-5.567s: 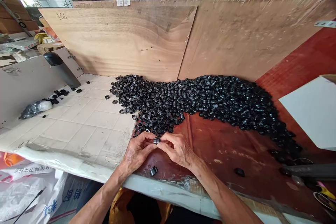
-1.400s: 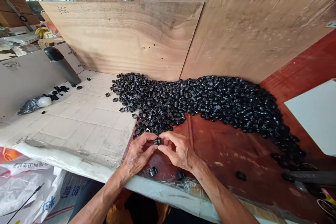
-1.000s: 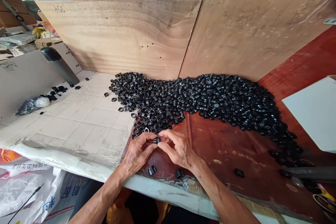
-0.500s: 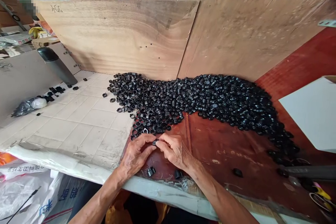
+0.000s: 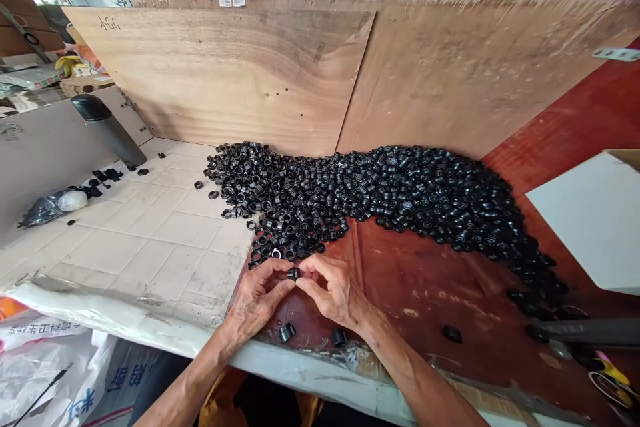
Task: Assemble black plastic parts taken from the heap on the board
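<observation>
My left hand (image 5: 257, 299) and my right hand (image 5: 334, 291) meet near the table's front edge, fingertips pinched together on one small black plastic ring part (image 5: 293, 273). Both hands rest low over the red-brown tabletop (image 5: 410, 280). Just beyond my fingers begins a long heap of black ring parts (image 5: 370, 193) that runs along the plywood back wall (image 5: 300, 73). Two loose black parts lie beneath my hands, one (image 5: 287, 332) by my left wrist and one (image 5: 339, 337) by my right wrist.
A dark flask (image 5: 107, 129) leans at the left on the pale tiled sheet (image 5: 150, 233). A dark plastic bag (image 5: 47, 208) and scattered black bits lie near it. A white box (image 5: 595, 220) stands at right, with another loose part (image 5: 452, 333) and tools (image 5: 585, 332) near the front right.
My hands have kept pinching the small black part with only slight finger shifts. Since the oldest frame, a second loose part has appeared on the table by my right wrist.
</observation>
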Available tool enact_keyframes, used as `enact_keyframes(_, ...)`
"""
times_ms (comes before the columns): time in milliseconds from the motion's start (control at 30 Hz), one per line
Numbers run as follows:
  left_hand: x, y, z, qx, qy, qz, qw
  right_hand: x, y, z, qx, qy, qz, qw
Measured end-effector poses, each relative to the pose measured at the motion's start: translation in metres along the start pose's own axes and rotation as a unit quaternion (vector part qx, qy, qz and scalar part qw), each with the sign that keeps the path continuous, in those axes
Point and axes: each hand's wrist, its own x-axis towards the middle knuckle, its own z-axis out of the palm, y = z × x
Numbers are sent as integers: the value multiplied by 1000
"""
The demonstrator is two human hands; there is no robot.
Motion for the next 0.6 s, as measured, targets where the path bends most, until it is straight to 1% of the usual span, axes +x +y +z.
enact_keyframes(100,0,0,1,-16,-1,-6,1000,0,-3,-2,3,-1,2,1000)
enact_keyframes(200,-2,1,2,-33,-23,-17,999,-1,-6,-2,34,-17,-6,999)
enact_keyframes(267,-2,3,1,-6,-33,2,999,-1,-7,-1,60,-25,41,997)
enact_keyframes(367,-3,5,0,87,-28,63,994,-1,-5,4,128,-37,146,980)
enact_keyframes(433,-3,4,0,94,-12,77,992,0,-4,7,175,-43,179,967)
enact_keyframes(533,-1,3,1,41,5,47,998,1,-5,10,192,-42,163,967)
enact_keyframes(600,-1,5,0,54,-3,49,997,0,-5,10,180,-43,163,969)
